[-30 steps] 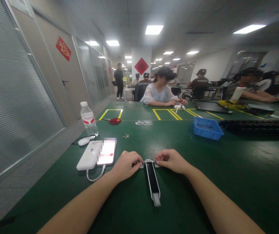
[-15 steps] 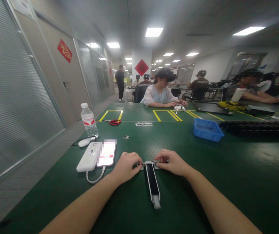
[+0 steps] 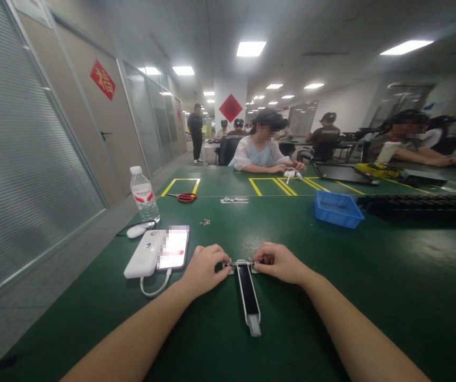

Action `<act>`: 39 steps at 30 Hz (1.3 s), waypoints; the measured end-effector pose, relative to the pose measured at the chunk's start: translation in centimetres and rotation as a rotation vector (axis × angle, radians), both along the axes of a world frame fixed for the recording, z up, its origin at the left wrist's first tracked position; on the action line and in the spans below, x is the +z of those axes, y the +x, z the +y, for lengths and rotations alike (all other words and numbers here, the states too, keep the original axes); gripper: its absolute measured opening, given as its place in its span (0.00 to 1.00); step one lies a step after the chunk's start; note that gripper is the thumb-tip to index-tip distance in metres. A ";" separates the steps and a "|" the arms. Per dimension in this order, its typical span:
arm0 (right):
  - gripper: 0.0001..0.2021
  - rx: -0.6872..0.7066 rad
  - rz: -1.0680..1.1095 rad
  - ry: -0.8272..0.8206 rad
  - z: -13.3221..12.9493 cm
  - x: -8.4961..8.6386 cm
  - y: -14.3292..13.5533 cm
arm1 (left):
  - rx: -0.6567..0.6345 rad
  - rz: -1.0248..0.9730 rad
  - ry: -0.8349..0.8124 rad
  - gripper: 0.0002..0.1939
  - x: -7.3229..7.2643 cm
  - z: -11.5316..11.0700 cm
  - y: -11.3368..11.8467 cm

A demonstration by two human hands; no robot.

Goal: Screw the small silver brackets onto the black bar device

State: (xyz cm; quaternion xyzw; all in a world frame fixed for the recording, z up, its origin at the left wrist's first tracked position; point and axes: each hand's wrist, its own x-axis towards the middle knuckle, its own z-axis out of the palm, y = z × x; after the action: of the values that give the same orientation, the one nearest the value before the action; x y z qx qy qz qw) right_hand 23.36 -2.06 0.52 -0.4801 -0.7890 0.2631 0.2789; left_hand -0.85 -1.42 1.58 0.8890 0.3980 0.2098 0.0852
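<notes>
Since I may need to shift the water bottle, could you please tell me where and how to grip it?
I would wrap a hand around the labelled middle of the water bottle, from its right, scissors side: it stands upright, its body is round, and the white power bank crowds the near side.

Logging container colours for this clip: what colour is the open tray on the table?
The tray is blue; it shows best in the current head view.

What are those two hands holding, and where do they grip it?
The left hand and right hand pinch opposite ends of the crossbar at the far end of the white-edged strip.
</notes>
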 end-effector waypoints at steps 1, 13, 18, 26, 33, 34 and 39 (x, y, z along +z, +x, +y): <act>0.06 0.000 -0.006 0.003 0.0 0.1 0.0 | -0.005 0.000 0.005 0.04 0.0 0.0 0.0; 0.06 0.017 0.002 0.010 -0.2 0.4 0.0 | -0.028 -0.022 0.004 0.05 0.6 -0.2 -0.1; 0.06 0.014 0.013 0.011 -0.2 0.4 0.0 | -0.013 -0.029 -0.008 0.05 0.5 -0.2 -0.1; 0.06 -0.002 0.007 -0.007 -0.1 0.1 0.0 | -0.033 -0.002 0.002 0.07 0.3 0.0 -0.2; 0.06 0.012 0.010 -0.014 -0.1 0.1 0.0 | -0.055 0.017 0.012 0.07 0.2 0.1 -0.2; 0.06 0.012 0.011 -0.015 -0.1 0.1 0.0 | -0.052 0.021 0.007 0.07 0.2 0.1 -0.2; 0.05 0.004 0.017 -0.020 -0.3 0.3 -0.2 | -0.044 0.028 -0.004 0.07 0.4 0.0 -0.2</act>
State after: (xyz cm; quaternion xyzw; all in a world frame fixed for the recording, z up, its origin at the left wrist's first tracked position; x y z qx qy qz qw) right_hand 23.19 -2.38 0.86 -0.4793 -0.7848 0.2755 0.2803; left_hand -1.01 -1.39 1.99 0.9003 0.3799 0.1944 0.0860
